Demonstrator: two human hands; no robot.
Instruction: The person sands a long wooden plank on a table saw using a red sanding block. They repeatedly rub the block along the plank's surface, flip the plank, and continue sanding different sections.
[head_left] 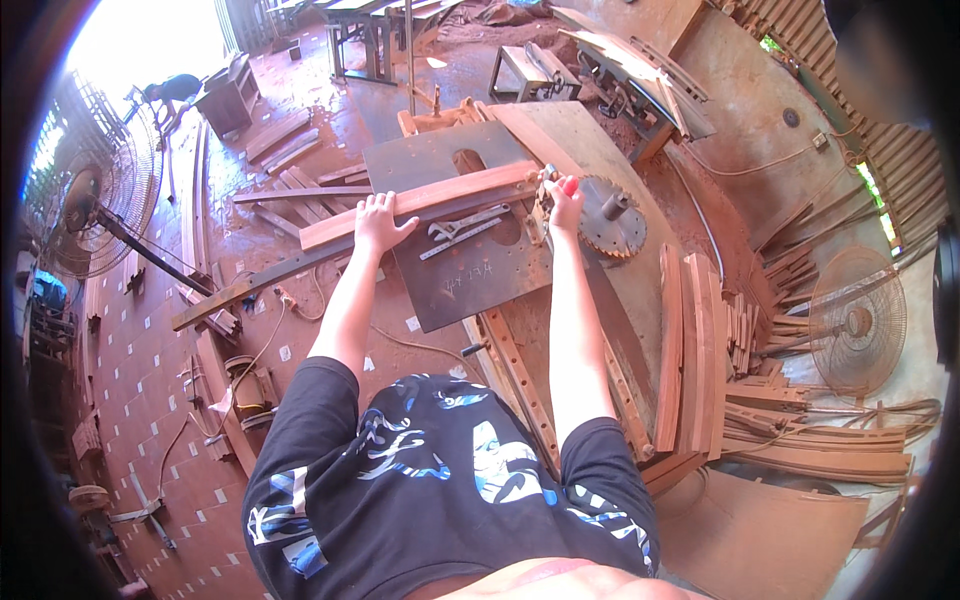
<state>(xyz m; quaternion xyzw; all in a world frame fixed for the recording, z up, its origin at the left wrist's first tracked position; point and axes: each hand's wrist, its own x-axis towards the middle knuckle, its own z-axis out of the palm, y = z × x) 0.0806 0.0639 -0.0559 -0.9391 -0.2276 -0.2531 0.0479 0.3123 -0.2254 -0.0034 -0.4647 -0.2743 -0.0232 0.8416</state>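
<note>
A long reddish wooden strip [455, 192] lies at a slant across a dark metal machine table [465, 285], alongside a long straight bar [275, 283]. My left hand [378, 222] rests over the strip's left part, fingers lying across it and thumb spread. At the strip's right end, my right hand [566, 208] is closed around a red-tipped handle [569, 185] beside a small metal clamp fitting [538, 212]. Just right of that hand is a round toothed saw blade [610, 218]. Between my arms, an adjustable wrench [455, 232] and another metal tool lie on the table.
Curved wooden pieces [690, 350] stand right of the machine, with more stacked behind. A standing fan [100, 205] is at left, another fan [855, 320] at right. Cords [265, 365] and timber lie on the tiled floor. A person [175, 90] bends near a wooden cabinet [228, 95].
</note>
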